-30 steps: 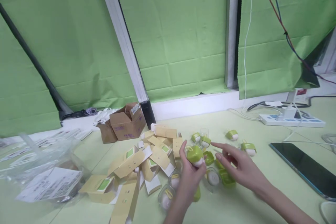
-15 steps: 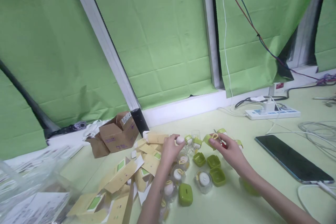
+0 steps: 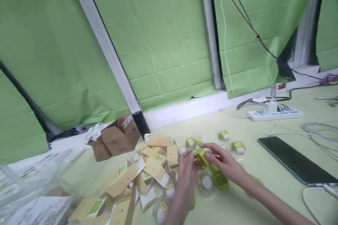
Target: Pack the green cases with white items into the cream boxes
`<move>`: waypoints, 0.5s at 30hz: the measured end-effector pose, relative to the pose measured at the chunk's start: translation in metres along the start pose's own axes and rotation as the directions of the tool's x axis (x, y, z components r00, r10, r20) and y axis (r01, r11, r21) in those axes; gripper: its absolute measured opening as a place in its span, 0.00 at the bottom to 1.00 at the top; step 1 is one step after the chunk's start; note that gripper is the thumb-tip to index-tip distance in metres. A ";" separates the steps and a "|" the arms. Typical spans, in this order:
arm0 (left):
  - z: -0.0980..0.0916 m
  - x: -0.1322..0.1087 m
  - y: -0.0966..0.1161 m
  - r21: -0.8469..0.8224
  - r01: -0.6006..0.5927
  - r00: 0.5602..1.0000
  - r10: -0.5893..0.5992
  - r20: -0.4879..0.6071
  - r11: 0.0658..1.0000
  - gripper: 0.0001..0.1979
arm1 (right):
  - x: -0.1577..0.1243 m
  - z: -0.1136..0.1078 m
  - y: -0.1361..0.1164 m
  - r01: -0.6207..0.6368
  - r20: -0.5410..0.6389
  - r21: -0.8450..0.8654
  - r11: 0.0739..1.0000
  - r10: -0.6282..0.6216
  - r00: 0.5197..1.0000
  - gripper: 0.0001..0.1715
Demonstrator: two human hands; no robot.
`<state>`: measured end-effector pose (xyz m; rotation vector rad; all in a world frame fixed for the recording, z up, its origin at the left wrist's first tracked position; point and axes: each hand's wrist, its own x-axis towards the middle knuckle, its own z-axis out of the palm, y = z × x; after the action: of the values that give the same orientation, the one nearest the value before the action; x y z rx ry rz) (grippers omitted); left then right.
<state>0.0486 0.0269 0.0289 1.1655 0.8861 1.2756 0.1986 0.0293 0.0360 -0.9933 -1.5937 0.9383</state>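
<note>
My right hand (image 3: 224, 161) pinches a curved green plastic cover (image 3: 201, 155) between thumb and fingers. Against the left side of this cover, my left hand (image 3: 187, 170) has its fingers bent together; what lies inside them is hidden. Just below the hands sits a clear rounded case with a white disc-like part (image 3: 206, 181) in it. A green square cup (image 3: 220, 179) stands beside that case. More clear cases with white and yellow parts (image 3: 161, 211) lie along my left forearm. Small green-and-white pieces (image 3: 238, 147) rest to the right of my right hand.
Yellow folded cartons (image 3: 151, 167) pile up at the left. Behind them stands an open brown cardboard box (image 3: 121, 135). A dark-screened phone (image 3: 295, 158) lies at right, with a white power strip (image 3: 276, 113) and loose cables behind. Clear plastic wrapping (image 3: 34, 190) covers the near left.
My hands have come together. The right hand moved left and down with the green cover; the left hand moved right and nearer, away from the white round piece. Small pieces at right became visible.
</note>
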 end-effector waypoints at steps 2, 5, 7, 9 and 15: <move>0.004 -0.007 -0.006 -0.217 0.002 0.999 -0.013 -0.049 0.976 0.16 | -0.001 0.001 0.001 0.012 0.053 -0.018 1.000 -0.011 0.999 0.21; 0.001 -0.011 -0.010 -0.304 0.020 1.000 -0.023 -0.007 0.952 0.13 | -0.002 0.003 0.007 0.021 0.060 -0.029 0.999 -0.019 0.998 0.19; -0.004 -0.013 -0.009 -0.317 0.013 0.999 -0.002 0.035 0.948 0.13 | -0.002 0.004 0.012 0.029 0.054 -0.051 0.998 -0.026 0.998 0.18; -0.008 -0.014 -0.006 -0.309 0.001 0.998 0.020 0.065 0.951 0.13 | -0.002 0.005 0.015 0.026 0.042 -0.090 0.996 -0.022 0.999 0.18; -0.013 -0.018 -0.003 -0.237 0.070 0.986 -0.032 0.162 0.969 0.16 | -0.004 0.008 0.015 -0.010 -0.039 -0.041 0.999 0.008 0.999 0.20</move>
<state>0.0349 0.0113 0.0214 1.0270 0.6210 1.1949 0.1942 0.0303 0.0191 -1.0422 -1.5829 0.8903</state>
